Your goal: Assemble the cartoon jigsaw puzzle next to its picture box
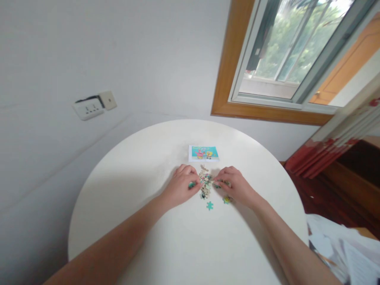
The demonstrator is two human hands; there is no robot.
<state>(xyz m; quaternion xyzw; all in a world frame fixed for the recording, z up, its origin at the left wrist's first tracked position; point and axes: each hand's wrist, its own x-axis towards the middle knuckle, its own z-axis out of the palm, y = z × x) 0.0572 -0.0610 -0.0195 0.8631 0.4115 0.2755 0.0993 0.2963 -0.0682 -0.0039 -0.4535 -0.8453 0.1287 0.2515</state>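
A small heap of jigsaw pieces point(205, 183) lies near the middle of a round white table point(133, 178). My left hand point(181, 185) rests at the heap's left side, fingers curled in a pinch on a green piece. My right hand point(234, 185) sits at the heap's right side, fingers curled over some pieces. One teal piece point(209, 205) lies alone just in front of the heap. A yellow-green piece point(227, 200) pokes out under my right hand. Behind the heap lies a small cartoon picture card point(203, 153), blue with a white border.
The table stands against a white wall with a socket plate point(89, 108). A wood-framed window point(285, 63) is at the upper right. A red and white curtain point(332, 146) hangs at the right, and white cloth point(341, 245) lies at the lower right.
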